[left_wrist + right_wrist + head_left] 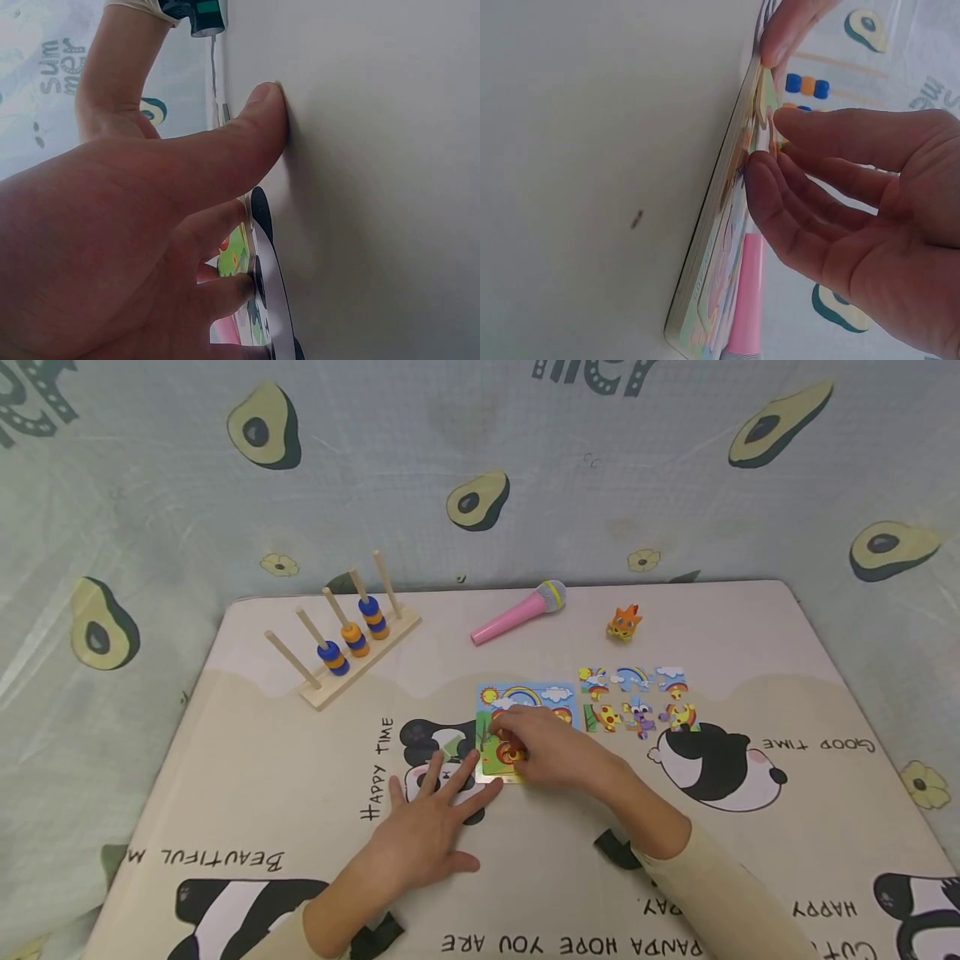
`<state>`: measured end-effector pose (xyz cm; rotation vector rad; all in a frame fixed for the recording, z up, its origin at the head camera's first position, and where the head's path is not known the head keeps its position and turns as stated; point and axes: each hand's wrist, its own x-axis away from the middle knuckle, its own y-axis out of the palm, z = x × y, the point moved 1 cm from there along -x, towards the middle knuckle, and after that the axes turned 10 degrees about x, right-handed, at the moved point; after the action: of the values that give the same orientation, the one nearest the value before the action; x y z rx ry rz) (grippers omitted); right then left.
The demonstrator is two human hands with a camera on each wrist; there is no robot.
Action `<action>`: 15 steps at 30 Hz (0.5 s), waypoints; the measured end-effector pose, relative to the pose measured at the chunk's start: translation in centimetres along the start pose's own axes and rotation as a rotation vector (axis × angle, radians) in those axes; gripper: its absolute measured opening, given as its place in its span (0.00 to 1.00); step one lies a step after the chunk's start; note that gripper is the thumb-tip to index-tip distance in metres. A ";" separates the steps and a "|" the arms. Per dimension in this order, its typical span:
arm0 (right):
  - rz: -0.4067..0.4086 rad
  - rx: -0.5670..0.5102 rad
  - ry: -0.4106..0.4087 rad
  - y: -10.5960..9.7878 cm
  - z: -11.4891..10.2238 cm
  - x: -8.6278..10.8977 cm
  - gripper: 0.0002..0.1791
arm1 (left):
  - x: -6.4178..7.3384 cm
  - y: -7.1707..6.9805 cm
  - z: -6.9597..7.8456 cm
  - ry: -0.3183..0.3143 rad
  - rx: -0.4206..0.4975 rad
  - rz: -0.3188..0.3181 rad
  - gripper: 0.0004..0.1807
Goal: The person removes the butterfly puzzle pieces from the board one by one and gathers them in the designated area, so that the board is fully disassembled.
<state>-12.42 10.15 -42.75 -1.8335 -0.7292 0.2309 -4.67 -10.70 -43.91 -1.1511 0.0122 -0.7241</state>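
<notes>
A flat picture puzzle point(525, 695) with a rainbow, a sun and a lion lies on the table. Over its lower part, my right hand point(551, 745) pinches a puzzle piece point(763, 133) between thumb and fingers; the piece, mostly covered by the fingers, sits at the board's surface. My left hand point(425, 831) rests with spread fingers at the lower left of the puzzle, its fingertips by the board's edge. In the left wrist view the left thumb point(259, 127) stretches out against the tabletop. Several loose puzzle pieces point(640, 718) lie in two rows right of the board.
A wooden peg stand point(363, 658) with blue and orange rings stands at the back left. Behind the puzzle lie a pink toy microphone point(513, 617) and a small orange toy figure point(624, 622). The table cover point(300, 793) bears printed pandas and lettering.
</notes>
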 end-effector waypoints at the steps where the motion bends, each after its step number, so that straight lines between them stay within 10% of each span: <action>1: -0.001 0.000 0.003 0.0 -0.1 0.0 0.25 | 0.0 0.0 0.0 -0.001 0.001 -0.001 0.52; 15: 0.016 -0.018 0.021 0.3 -0.5 -0.2 0.28 | 0.0 0.1 -0.1 0.001 0.007 0.000 0.52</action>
<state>-12.18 9.58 -42.83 -1.8568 -0.7042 0.2164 -4.67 -10.73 -44.02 -1.1441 0.0107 -0.7242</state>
